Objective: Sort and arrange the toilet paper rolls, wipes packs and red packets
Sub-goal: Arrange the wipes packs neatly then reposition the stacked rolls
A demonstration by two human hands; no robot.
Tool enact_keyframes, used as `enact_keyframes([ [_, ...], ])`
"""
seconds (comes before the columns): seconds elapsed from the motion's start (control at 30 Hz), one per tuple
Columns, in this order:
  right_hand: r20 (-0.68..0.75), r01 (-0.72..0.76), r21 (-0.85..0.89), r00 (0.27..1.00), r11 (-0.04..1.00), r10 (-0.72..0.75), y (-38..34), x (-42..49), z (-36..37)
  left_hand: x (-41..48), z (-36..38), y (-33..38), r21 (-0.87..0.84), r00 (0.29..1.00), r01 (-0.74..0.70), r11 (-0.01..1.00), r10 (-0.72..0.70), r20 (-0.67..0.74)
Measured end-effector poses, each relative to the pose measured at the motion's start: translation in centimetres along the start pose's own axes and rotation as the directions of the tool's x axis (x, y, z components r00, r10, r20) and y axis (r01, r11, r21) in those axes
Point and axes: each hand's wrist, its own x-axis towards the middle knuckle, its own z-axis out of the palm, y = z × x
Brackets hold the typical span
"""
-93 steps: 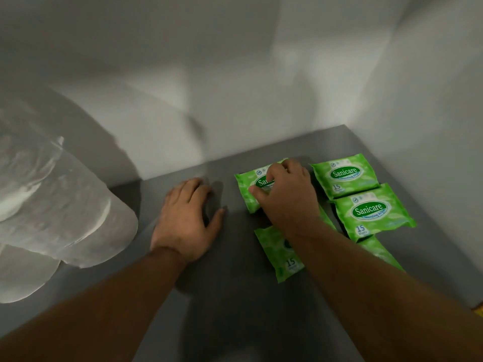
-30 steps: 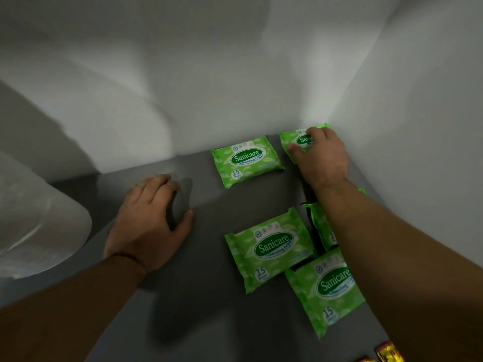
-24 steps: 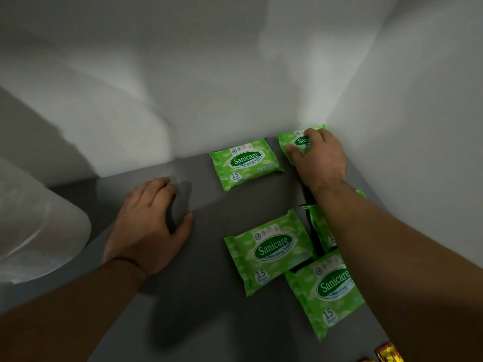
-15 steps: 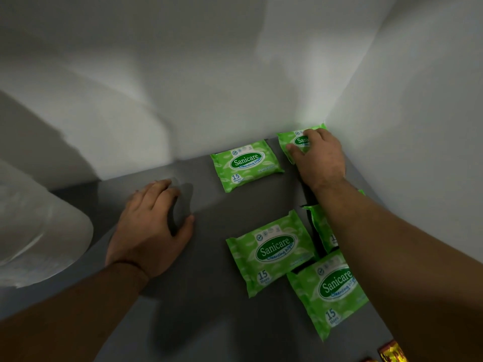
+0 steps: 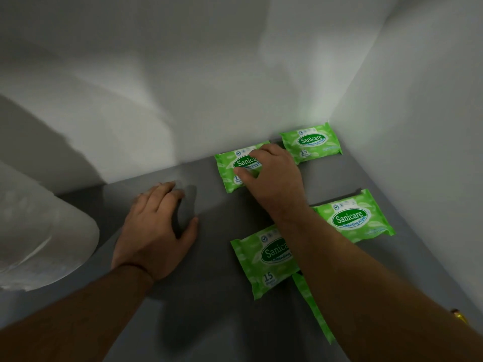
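Hands, two. Left hand flat, fingers relaxed, on grey worktop: a brace, I judge. Right hand grips wipes pack at 12 o'clock, probably squaring it beside corner pack at 1 o'clock. Wrapped toilet paper rolls, 9 o'clock.

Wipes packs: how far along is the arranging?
Done: the corner pack sits in the back right corner. In hand: the right hand grips the second pack beside it; the left hand rests flat on the grey surface. Left: the near-left pack, the near-right pack and a fifth pack, mostly hidden under the right forearm, are not lined up; the wrapped toilet paper rolls sit far left.
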Motion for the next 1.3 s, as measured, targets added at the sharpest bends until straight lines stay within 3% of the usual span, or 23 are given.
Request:
enact_keyframes([
  [0.67, -0.025, -0.039, 0.038, 0.999, 0.999, 0.040, -0.6, 0.5, 0.2, 0.1, 0.1, 0.0, 0.011, 1.000, -0.003, 1.000, 0.003, -0.001],
  [0.77, -0.121, -0.068, 0.066, 0.990, 0.995, 0.076, 0.7, 1.2, -1.0, 0.1, 0.1, 0.0, 0.006, 1.000, -0.001, 1.000, 0.001, -0.004],
  [0.87, -0.228, -0.199, 0.045, 0.952, 0.979, 0.204, 4.7, 2.5, -3.0, 0.1, 0.2, -0.1, -0.004, 1.000, -0.006, 1.000, 0.006, -0.014],
  [0.93, -0.159, -0.301, -0.022, 0.943, 0.954, 0.294, 7.2, 3.1, -4.0, 0.1, 0.3, -0.1, -0.008, 1.000, -0.006, 1.000, 0.006, -0.017],
  [1.03, -0.042, -0.295, -0.085, 0.955, 0.952, 0.292, 8.5, 3.2, -4.2, 0.1, 0.2, -0.1, -0.012, 1.000, -0.006, 1.000, 0.006, -0.019],
  [1.3, -0.074, -0.256, -0.070, 0.965, 0.964, 0.251, 9.1, 3.2, -4.1, 0.1, 0.2, 0.0, -0.007, 1.000, -0.003, 1.000, 0.003, -0.020],
])
